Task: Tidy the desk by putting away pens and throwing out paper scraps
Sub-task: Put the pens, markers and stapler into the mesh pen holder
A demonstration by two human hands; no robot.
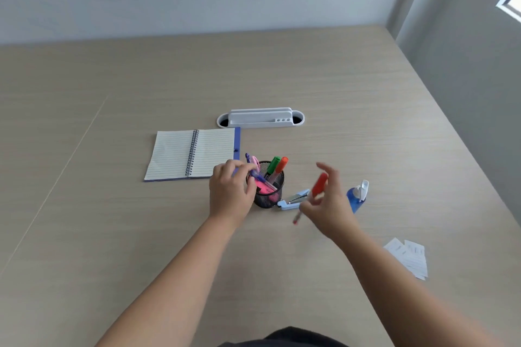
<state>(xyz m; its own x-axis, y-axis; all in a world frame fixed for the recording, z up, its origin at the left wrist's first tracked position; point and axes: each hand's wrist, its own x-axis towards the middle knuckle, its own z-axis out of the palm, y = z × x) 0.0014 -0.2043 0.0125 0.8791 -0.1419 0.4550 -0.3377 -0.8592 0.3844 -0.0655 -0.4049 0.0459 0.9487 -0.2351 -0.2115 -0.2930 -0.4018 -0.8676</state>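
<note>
Beside black mesh cup (269, 197): left hand (229, 191) grips rim; right hand (327, 200) pinches slim red-capped pen (311, 196).

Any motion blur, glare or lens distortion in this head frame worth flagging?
Head view: the right hand and its red pen are motion-blurred; the left hand at the mesh pen cup is slightly soft. Light is even, shadows faint, no glare on the desk. Wide-angle stretch towards the edges; bright window at upper right.

I see both forearms (180, 276) bare up from each grip, no sleeves, rings or watch; dark clothing (284, 338) shows below.
</note>
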